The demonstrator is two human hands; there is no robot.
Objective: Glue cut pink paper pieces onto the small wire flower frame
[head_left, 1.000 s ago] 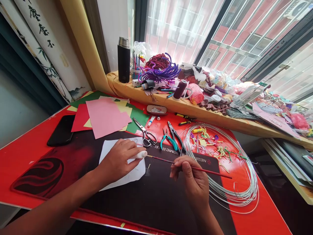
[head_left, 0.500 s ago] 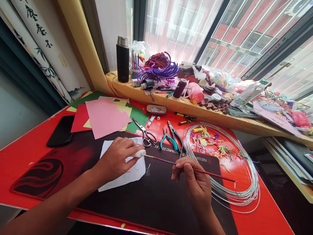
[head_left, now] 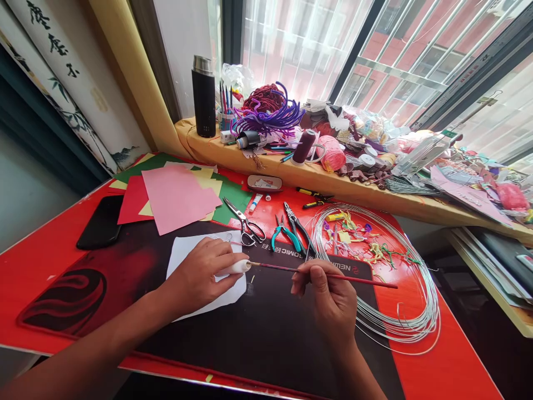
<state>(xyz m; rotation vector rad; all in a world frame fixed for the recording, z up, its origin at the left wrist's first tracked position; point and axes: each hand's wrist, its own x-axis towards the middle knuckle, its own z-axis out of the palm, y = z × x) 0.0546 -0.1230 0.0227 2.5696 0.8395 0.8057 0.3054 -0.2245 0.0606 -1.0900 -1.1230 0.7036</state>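
While my two hands work over the middle of it, the red counter (head_left: 453, 366) carries the following. Black desk mat (head_left: 258, 344), across the near part. Loose coil of silver wire (head_left: 433, 311), at right, circling a scatter of small coloured scraps (head_left: 353, 239). Pink card (head_left: 175, 197), far left, lying on red, green and yellow sheets (head_left: 235, 203). Steel scissors (head_left: 235, 213) and teal-handled pliers (head_left: 283, 239), both just beyond my hands and untouched. White paper sheet (head_left: 183, 261), flat on the mat beneath my left hand (head_left: 200, 272).

Left hand: fingers curled and pressed together, closed around the white rounded piece (head_left: 239, 266), which sits over the right side of the sheet. Right hand (head_left: 325, 291): thumb and fingertips pinching the thin red rod (head_left: 353, 279), which runs nearly level across the mat. Its striped end points at the white piece, meeting it or stopping just short; I cannot tell which. Latest change: the rod has flattened out from the downward slant of half a second ago.
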